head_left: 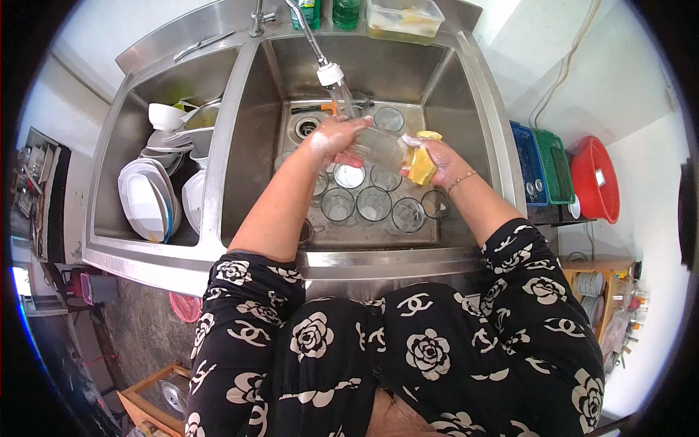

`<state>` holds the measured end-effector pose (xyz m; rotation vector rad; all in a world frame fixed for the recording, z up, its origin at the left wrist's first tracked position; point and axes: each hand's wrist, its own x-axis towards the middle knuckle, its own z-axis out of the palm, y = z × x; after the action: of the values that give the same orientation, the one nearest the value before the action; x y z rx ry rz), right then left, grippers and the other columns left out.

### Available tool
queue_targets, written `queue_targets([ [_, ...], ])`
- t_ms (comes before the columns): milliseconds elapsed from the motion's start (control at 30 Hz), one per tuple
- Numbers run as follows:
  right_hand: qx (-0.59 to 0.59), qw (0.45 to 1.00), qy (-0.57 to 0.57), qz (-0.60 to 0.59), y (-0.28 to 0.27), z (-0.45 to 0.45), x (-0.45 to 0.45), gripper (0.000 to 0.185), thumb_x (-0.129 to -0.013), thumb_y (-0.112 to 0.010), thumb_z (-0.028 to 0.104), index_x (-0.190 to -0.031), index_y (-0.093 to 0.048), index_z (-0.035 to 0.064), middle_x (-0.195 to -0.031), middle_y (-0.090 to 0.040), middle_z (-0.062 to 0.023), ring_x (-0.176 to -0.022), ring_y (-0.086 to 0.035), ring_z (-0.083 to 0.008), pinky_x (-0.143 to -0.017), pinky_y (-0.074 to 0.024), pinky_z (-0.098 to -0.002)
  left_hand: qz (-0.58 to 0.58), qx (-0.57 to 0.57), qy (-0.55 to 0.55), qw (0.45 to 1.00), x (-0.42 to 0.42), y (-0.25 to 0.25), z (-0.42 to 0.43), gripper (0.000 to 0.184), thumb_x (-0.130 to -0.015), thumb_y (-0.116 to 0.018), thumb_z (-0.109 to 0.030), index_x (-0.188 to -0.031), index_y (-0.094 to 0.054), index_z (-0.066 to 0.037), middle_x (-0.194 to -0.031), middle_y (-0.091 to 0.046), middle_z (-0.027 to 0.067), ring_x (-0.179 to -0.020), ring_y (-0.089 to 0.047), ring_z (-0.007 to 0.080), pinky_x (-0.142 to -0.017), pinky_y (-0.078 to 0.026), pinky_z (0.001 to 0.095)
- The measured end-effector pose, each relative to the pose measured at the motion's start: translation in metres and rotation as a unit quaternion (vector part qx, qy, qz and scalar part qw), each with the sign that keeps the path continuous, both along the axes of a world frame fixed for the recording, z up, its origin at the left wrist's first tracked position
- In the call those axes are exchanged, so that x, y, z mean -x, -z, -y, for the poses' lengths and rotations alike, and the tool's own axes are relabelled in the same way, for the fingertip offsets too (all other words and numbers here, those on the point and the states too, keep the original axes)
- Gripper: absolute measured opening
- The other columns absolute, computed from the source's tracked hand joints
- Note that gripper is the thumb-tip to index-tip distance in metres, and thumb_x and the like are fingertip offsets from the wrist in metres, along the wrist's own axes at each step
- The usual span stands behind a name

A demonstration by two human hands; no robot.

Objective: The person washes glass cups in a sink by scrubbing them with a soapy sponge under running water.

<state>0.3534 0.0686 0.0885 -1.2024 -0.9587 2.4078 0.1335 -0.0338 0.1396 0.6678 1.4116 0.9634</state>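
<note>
Over the right basin of the steel sink, my left hand (pixel 336 138) is closed around one end of a clear drinking glass (pixel 380 148), which lies nearly sideways. My right hand (pixel 440 162), foamy with suds, grips a yellow sponge (pixel 421 166) at the glass's other end. Part of the sponge's far side is hidden by my fingers. Just above my left hand hangs the faucet's spray head (pixel 330 74). Below both hands, several clear glasses stand on the basin floor, among them a front one (pixel 373 204) and one at the back (pixel 388 119).
White plates (pixel 143 200) and bowls (pixel 166 116) fill the left basin. A steel divider (pixel 231 138) separates the two basins. On the back ledge sit a plastic tub (pixel 405 18) and green bottles (pixel 346 13). Green (pixel 553 164) and red (pixel 593 178) baskets are at the right.
</note>
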Motion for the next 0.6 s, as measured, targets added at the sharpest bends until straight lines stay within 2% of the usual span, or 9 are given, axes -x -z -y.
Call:
queue_targets([
  [133, -0.021, 0.998, -0.048, -0.027, -0.001, 0.005, 0.037, 0.022, -0.083, -0.069, 0.019, -0.100, -0.060, 0.0075, -0.091, -0.062, -0.0069, -0.078, -0.063, -0.0229, -0.068, -0.0576, -0.0452, -0.014, 0.072, -0.054, 0.996, 0.036, 0.021, -0.002, 0.043, -0.090, -0.051, -0.041, -0.124, -0.049, -0.013, -0.108, -0.060, 0.0094, -0.087, -0.063, 0.0234, -0.065, -0.058, 0.0390],
  [167, -0.040, 0.997, -0.068, -0.021, 0.000, 0.003, 0.049, 0.023, -0.083, -0.069, 0.018, -0.102, -0.060, 0.0073, -0.092, -0.062, -0.0071, -0.079, -0.063, -0.0226, -0.068, -0.0577, -0.0452, 0.008, 0.106, -0.080, 0.991, 0.044, 0.020, 0.000, 0.037, -0.091, -0.051, -0.036, -0.121, -0.050, -0.013, -0.112, -0.056, 0.0119, -0.089, -0.062, 0.0246, -0.068, -0.056, 0.0431],
  [267, -0.130, 0.985, -0.114, 0.029, -0.010, -0.002, 0.090, 0.021, -0.084, -0.066, 0.012, -0.103, -0.061, 0.0054, -0.097, -0.063, -0.0081, -0.084, -0.064, -0.0213, -0.064, -0.0584, -0.0430, 0.027, 0.112, -0.165, 0.980, 0.063, 0.045, 0.002, 0.031, -0.091, -0.051, -0.030, -0.116, -0.050, -0.011, -0.117, -0.052, 0.0135, -0.094, -0.061, 0.0274, -0.068, -0.056, 0.0453],
  [300, -0.159, 0.978, -0.128, 0.042, -0.013, -0.004, 0.100, 0.020, -0.084, -0.065, 0.011, -0.102, -0.061, 0.0051, -0.097, -0.063, -0.0081, -0.084, -0.064, -0.0210, -0.063, -0.0585, -0.0423, 0.076, 0.116, -0.209, 0.968, 0.068, 0.050, 0.002, 0.028, -0.091, -0.049, -0.021, -0.117, -0.048, -0.010, -0.121, -0.049, 0.0155, -0.100, -0.058, 0.0317, -0.070, -0.056, 0.0493],
  [367, -0.228, 0.954, -0.170, 0.093, -0.017, -0.009, 0.120, 0.016, -0.082, -0.066, 0.011, -0.097, -0.064, 0.0039, -0.095, -0.064, -0.0079, -0.081, -0.064, -0.0192, -0.059, -0.0577, -0.0382, 0.129, 0.118, -0.263, 0.949, 0.071, 0.060, 0.001, 0.030, -0.091, -0.047, -0.018, -0.120, -0.045, -0.009, -0.126, -0.044, 0.0158, -0.105, -0.055, 0.0330, -0.071, -0.055, 0.0522],
  [467, -0.462, 0.846, -0.249, 0.090, 0.001, -0.023, 0.138, 0.021, -0.078, -0.070, 0.021, -0.088, -0.067, 0.0033, -0.081, -0.067, -0.0112, -0.073, -0.065, -0.0213, -0.066, -0.0525, -0.0334, 0.159, 0.115, -0.312, 0.930, 0.067, 0.061, 0.003, 0.036, -0.094, -0.042, -0.014, -0.130, -0.038, -0.010, -0.138, -0.031, 0.0145, -0.114, -0.048, 0.0366, -0.075, -0.054, 0.0588],
  [533, -0.596, 0.734, -0.307, 0.110, 0.000, -0.031, 0.146, 0.028, -0.074, -0.073, 0.029, -0.084, -0.068, 0.0031, -0.083, -0.067, -0.0155, -0.077, -0.065, -0.0286, -0.073, -0.0504, -0.0339, 0.181, 0.113, -0.320, 0.923, 0.071, 0.078, 0.002, 0.039, -0.095, -0.041, -0.015, -0.133, -0.036, -0.011, -0.141, -0.028, 0.0135, -0.116, -0.045, 0.0382, -0.076, -0.054, 0.0596],
  [600, -0.662, 0.664, -0.322, 0.129, 0.007, -0.041, 0.159, 0.031, -0.070, -0.076, 0.029, -0.085, -0.069, 0.0035, -0.085, -0.067, -0.0170, -0.079, -0.064, -0.0318, -0.074, -0.0506, -0.0359, 0.179, 0.087, -0.317, 0.927, 0.069, 0.079, 0.001, 0.040, -0.096, -0.040, -0.017, -0.136, -0.034, -0.010, -0.142, -0.027, 0.0127, -0.117, -0.045, 0.0384, -0.075, -0.055, 0.0575],
])
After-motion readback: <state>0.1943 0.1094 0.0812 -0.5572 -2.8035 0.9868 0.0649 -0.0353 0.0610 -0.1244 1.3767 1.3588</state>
